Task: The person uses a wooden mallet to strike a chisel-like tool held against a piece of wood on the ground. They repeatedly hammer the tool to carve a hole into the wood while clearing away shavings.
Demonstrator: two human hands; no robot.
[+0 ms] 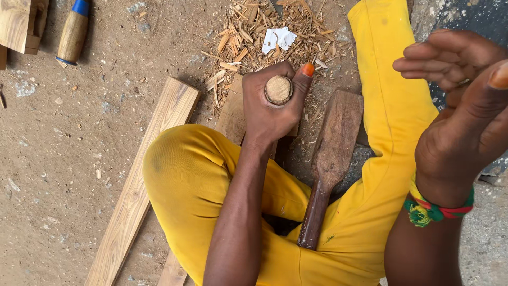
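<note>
The person sat on the dusty ground (pixel 63 175) with legs in yellow trousers (pixel 190 175) bent to both sides. The left hand (pixel 272 106) was closed tight around a tool handle (pixel 278 89), so that only the round wooden end showed at the top of the fist, with the thumb lying along its side. What the tool was below the fist I could not tell, because the hand hid it. It stood upright above a small board (pixel 232 114) between the knees. The right hand (pixel 460 100) was lifted near the camera, open and holding nothing, the fingers loosely together and a little curled; a braided bracelet (pixel 436 209) was on its wrist.

A dark wooden mallet (pixel 330 159) lay on the ground between the legs, untouched, its handle pointing toward the person. A long plank (pixel 143 180) lay beside the left knee. Behind the fist was a pile of shavings (pixel 264 37) with a bit of white paper (pixel 279 38) on it, and another tool with a blue end (pixel 74 32) lay well apart at the top left.

As I judge it, some cutting was already done, since many chips were there. The work on the board seemed unfinished, because the tool was set on it and the mallet was not yet in the hand.
</note>
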